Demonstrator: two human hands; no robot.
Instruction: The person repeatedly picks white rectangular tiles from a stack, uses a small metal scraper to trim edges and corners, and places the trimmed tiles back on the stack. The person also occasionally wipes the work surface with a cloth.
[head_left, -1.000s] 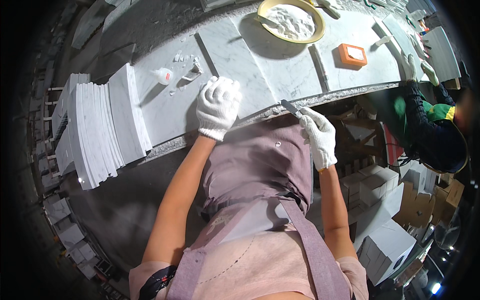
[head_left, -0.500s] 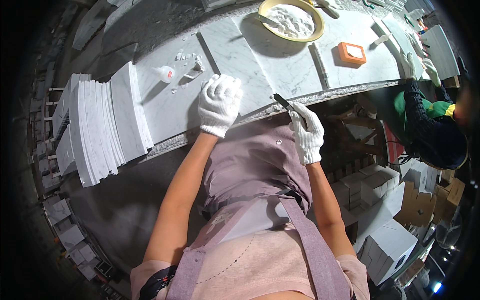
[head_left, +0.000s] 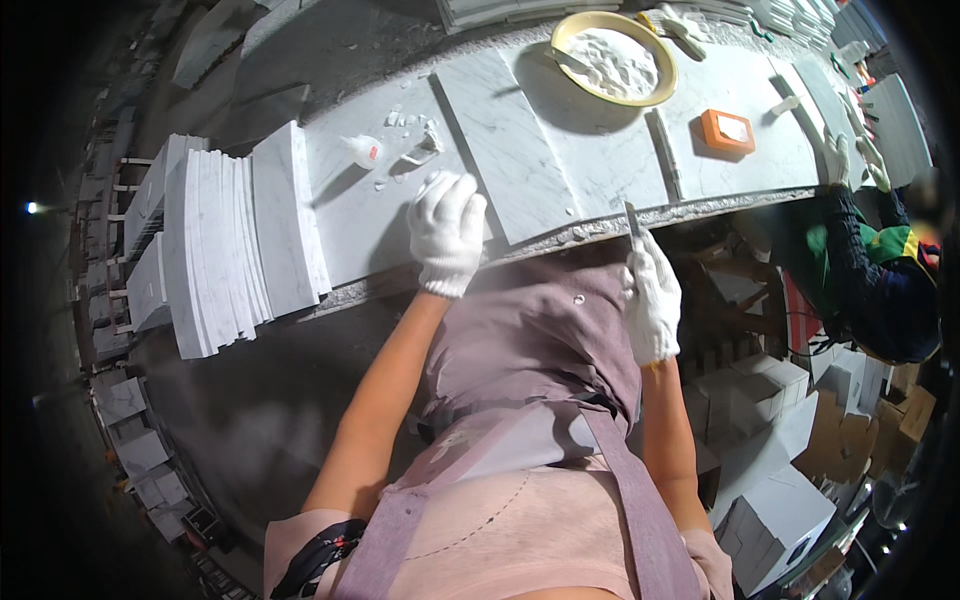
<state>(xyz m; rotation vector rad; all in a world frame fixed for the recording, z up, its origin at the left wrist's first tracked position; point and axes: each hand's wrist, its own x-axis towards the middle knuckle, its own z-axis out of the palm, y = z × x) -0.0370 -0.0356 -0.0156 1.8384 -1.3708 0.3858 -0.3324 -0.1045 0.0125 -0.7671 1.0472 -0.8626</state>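
A grey-veined white marble tile [head_left: 510, 130] lies on the bench, reaching its front edge. My left hand [head_left: 447, 235], in a white knit glove, is beside the tile's left edge, with the fingers curled closed; whatever they hold, if anything, is hidden. At the bench's front edge my right hand [head_left: 654, 305], also gloved, is closed around the handle of a narrow-bladed knife [head_left: 631, 218]. Its blade points up and away from me. Beyond my left hand lie a crumpled white scrap [head_left: 428, 146], small white chips [head_left: 405, 119] and a small white bottle [head_left: 362, 152].
A yellow bowl [head_left: 668, 75] of white powder stands at the back. To its right are a long thin bar [head_left: 664, 155] and an orange box [head_left: 712, 133]. Stacked marble slabs [head_left: 225, 240] stand at left. A co-worker's gloved hands [head_left: 838, 158] are at far right.
My left hand has drawn back from the tile's edge, a little to the left. The knife in my right hand has turned from pointing up-left to nearly straight ahead. The whole view has shifted slightly.
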